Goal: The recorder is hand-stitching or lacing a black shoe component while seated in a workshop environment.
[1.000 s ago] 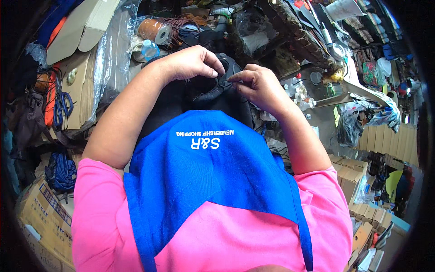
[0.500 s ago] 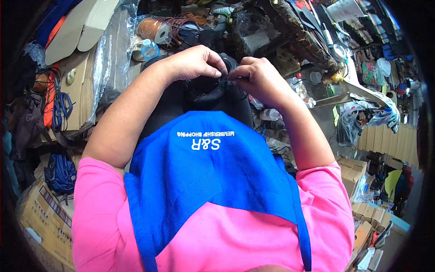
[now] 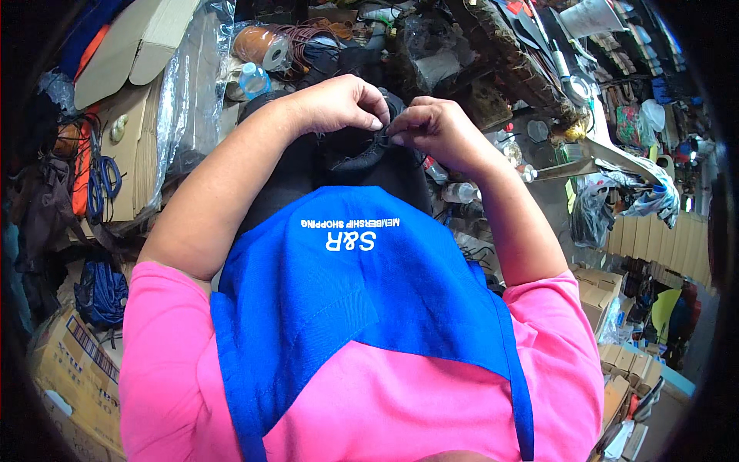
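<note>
A black item that looks like a shoe point(image 3: 352, 160) rests between my dark-trousered knees, its rim turned up toward my hands. My left hand point(image 3: 342, 106) comes over it from the left, thumb and forefinger pinched together at the rim. Facing it from the right, my right hand point(image 3: 435, 131) also pinches with thumb and fingers close together. The fingertips of both hands are a small gap apart. A thin, pale thread-like line shows faintly at the right fingertips; what either pinch holds is too small to make out.
Beyond my left hand stand a plastic bottle point(image 3: 252, 80) and an orange-brown spool point(image 3: 260, 48) in clear wrap. Blue-handled scissors point(image 3: 104, 185) hang by flattened cardboard point(image 3: 131, 165) at left. To the right are clear bottles point(image 3: 460, 192), a worn dark bench edge point(image 3: 517, 65) and a metal bar point(image 3: 566, 169).
My right hand has shifted slightly, its fingertips staying close to the left ones. The left hand keeps its pinch at the rim, and the black item stays between my knees.
</note>
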Motion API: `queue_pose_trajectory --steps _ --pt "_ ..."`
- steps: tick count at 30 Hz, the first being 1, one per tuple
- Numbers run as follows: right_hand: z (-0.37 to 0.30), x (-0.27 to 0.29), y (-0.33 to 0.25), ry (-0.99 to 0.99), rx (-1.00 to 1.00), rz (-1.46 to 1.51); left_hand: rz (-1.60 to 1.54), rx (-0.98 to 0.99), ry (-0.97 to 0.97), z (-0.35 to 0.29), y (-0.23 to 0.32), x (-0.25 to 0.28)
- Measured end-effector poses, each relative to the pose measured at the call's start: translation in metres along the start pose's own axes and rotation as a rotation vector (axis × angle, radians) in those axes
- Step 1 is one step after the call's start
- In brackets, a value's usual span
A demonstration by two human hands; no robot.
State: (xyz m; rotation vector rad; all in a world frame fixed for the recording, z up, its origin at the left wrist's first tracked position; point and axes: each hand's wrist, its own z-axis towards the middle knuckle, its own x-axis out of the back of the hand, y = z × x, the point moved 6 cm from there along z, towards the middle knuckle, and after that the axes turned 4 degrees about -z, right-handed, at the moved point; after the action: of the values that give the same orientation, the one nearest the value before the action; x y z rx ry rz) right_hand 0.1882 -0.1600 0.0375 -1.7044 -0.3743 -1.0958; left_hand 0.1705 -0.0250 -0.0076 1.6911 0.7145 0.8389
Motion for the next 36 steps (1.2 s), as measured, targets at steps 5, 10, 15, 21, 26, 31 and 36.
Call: queue_pose_trajectory --steps 5,10,15,21,26,31,36 --pt "-0.006 -0.011 0.034 -0.101 -0.108 0.293 0.028 -0.001 -0.048 -0.001 0.006 -0.004" --pt "-0.002 -0.019 0.048 -0.225 -0.109 0.386 0.093 -0.091 -0.065 0.001 0.000 -0.002" --pt "-0.006 -0.030 0.062 -0.204 -0.187 0.631 0.131 -0.109 -0.027 0.004 0.003 -0.004" --pt "-0.014 -0.034 0.032 0.073 -0.223 0.540 0.193 -0.111 0.124 -0.002 -0.006 -0.001" --pt "-0.027 -0.017 -0.004 0.277 0.063 -0.033 0.512 -0.249 0.516 -0.035 0.013 0.008" --pt "-0.051 -0.035 -0.017 0.385 0.035 -0.297 0.307 -0.113 0.589 -0.078 0.015 -0.020" --pt "-0.053 -0.051 -0.024 0.446 -0.004 -0.288 0.477 -0.154 0.735 -0.091 0.010 -0.036"
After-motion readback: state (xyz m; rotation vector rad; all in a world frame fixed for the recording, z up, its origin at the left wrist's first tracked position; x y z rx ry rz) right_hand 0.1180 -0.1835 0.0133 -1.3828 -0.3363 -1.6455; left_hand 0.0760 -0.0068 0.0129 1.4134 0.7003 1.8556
